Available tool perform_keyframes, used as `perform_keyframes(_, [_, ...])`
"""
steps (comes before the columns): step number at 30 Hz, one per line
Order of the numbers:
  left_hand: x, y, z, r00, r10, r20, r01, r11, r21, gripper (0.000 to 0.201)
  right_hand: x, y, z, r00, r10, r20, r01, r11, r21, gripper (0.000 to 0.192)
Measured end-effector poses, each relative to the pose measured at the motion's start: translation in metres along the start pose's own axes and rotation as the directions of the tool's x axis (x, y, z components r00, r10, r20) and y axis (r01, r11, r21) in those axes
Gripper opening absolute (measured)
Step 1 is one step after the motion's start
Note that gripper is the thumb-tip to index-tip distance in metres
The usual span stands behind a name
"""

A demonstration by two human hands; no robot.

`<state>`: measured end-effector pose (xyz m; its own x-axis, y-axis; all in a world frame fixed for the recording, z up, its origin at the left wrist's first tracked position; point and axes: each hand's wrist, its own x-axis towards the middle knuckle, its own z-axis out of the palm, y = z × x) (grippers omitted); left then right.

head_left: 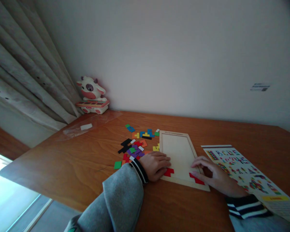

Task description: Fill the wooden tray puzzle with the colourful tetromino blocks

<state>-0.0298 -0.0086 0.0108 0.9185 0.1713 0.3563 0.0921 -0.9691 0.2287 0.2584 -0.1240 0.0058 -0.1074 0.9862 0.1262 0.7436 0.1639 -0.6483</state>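
Wooden tray [183,184] flat on the table in front of you, a red piece [169,172] by your left hand [156,165], which lies palm down over the rim, its grip hidden, so can't tell if it pinches anything. Your right hand [214,175], well apart from it, has thumb and forefinger parted at the other red piece [198,180]; best to steady the frame left-handed and nudge lightly, keeping that piece flat.

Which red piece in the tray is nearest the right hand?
The red piece in the near right corner, by the right hand; the other red piece in the tray lies by the left hand.
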Motion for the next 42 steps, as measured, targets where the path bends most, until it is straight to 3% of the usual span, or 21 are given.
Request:
perform_keyframes(3, [-0.002,-0.004,-0.01,0.998,-0.057,-0.028,0.059,0.995,0.081,0.028,0.0,0.003,0.002,0.997,0.082,-0.014,-0.082,0.996,0.038,0.035])
perform_keyframes(5, [-0.005,-0.009,-0.023,0.976,-0.206,-0.076,0.217,0.962,0.168,0.024,0.0,0.006,0.004,0.988,0.15,-0.043,-0.147,0.987,0.061,0.04])
perform_keyframes(7, [-0.012,-0.018,-0.038,0.9,-0.416,-0.129,0.435,0.865,0.251,0.02,0.002,0.009,0.006,0.974,0.214,-0.066,-0.209,0.974,0.085,0.044])
perform_keyframes(9, [-0.021,-0.027,-0.048,0.795,-0.591,-0.136,0.601,0.738,0.306,0.02,0.006,0.011,0.006,0.962,0.263,-0.071,-0.253,0.96,0.118,0.048])
perform_keyframes(13, [-0.036,-0.045,-0.053,0.644,-0.757,-0.111,0.745,0.588,0.314,0.023,0.024,0.017,0.003,0.933,0.357,-0.043,-0.346,0.923,0.168,0.061])
perform_keyframes(16, [-0.042,-0.053,-0.048,0.599,-0.793,-0.11,0.782,0.55,0.292,0.023,0.038,0.019,-0.001,0.92,0.392,0.005,-0.387,0.906,0.172,0.069])
perform_keyframes(18, [-0.042,-0.057,-0.045,0.593,-0.797,-0.115,0.79,0.549,0.272,0.022,0.044,0.017,-0.001,0.915,0.403,0.003,-0.399,0.906,0.143,0.071])
perform_keyframes(21, [-0.042,-0.06,-0.044,0.595,-0.793,-0.129,0.795,0.558,0.237,0.023,0.045,0.012,0.002,0.914,0.394,-0.1,-0.388,0.919,0.071,0.068])
perform_keyframes(27, [-0.041,-0.063,-0.042,0.644,-0.754,-0.129,0.761,0.616,0.203,0.031,0.035,0.013,0.014,0.91,0.329,-0.254,-0.314,0.944,0.098,0.063])
perform_keyframes(38, [-0.04,-0.064,-0.041,0.781,-0.623,-0.04,0.593,0.72,0.361,0.027,0.035,0.019,0.015,0.908,0.346,-0.235,-0.276,0.918,0.287,0.064])
perform_keyframes(42, [-0.041,-0.066,-0.04,0.802,-0.597,-0.032,0.561,0.734,0.383,0.029,0.035,0.022,0.016,0.904,0.351,-0.243,-0.263,0.906,0.333,0.067])
